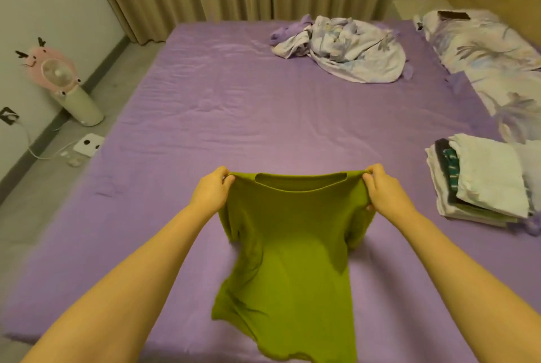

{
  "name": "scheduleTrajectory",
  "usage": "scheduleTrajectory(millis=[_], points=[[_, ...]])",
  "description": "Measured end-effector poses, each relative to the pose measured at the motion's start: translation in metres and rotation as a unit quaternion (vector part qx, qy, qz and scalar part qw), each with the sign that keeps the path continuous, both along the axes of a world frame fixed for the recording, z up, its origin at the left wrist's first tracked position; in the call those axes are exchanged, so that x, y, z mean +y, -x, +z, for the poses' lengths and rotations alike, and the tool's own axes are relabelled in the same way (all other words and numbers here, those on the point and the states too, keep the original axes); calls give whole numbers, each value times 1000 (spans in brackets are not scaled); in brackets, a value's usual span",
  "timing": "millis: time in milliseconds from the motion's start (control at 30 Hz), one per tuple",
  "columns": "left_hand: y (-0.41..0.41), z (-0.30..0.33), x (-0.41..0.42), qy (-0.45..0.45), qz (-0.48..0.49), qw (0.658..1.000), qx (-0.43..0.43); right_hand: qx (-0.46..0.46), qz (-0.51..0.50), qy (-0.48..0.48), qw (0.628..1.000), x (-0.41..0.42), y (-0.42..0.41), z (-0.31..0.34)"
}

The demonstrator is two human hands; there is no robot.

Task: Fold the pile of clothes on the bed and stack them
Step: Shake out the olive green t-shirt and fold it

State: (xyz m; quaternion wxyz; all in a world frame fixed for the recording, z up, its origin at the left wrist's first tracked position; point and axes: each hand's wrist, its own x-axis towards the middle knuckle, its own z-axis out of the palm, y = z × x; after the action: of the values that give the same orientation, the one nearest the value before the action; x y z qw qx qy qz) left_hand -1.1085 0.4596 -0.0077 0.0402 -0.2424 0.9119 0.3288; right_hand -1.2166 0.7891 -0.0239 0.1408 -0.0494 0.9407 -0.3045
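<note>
Item 1: olive-green short-sleeved knit T-shirt (289, 245). Held up by both shoulders above the near part of the bed, neckline uppermost, body hanging slack, its hem over the bed's near edge. Sleeves droop inward beneath the grips.

Item 2: left hand (212, 190). Fingers curled and pinching the shirt's left shoulder seam.

Item 3: right hand (383, 190). Likewise clamped on the right shoulder seam. The two hands are held well apart, drawing the neckline taut between them.

Item 4: bed with smooth lilac fitted sheet (234, 116). Bare sheet lies directly beyond the shirt.

Item 5: stack of folded clothes, mostly white with dark and green layers showing at the edge (480, 184). At the right side of the bed, apart from the shirt.

Item 6: crumpled heap of pale floral and lilac fabric (342, 46). At the far side of the bed; whether it is clothing or bedding cannot be told.

Item 7: pale floral pillows (491, 49), far right.

Item 8: pink animal-shaped fan on a cream stand (61, 84), on the floor at left.

Step in hand, by judgement: spreading the shirt for folding. The next move likely calls for laying it flat on the open sheet, smoothing it, turning in sleeves and sides, then carrying it to the stack.
</note>
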Motion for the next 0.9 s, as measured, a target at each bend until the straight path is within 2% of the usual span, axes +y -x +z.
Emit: scheduleTrajectory(millis=[233, 433, 667, 800, 900], points=[[41, -62, 4, -52, 16, 995, -81, -90, -41, 74, 992, -20, 40, -78], [88, -105, -5, -70, 54, 990, -112, -121, -100, 135, 978, -35, 73, -132], [176, -149, -27, -149, 117, 978, -89, -76, -164, 157, 971, -56, 153, -166], [236, -171, -47, -181, 139, 971, -69, -5, -128, 96, 987, -69, 198, -182], [278, -191, -59, -155, 138, 977, -40, 37, -113, 69, 990, -75, 232, -197]])
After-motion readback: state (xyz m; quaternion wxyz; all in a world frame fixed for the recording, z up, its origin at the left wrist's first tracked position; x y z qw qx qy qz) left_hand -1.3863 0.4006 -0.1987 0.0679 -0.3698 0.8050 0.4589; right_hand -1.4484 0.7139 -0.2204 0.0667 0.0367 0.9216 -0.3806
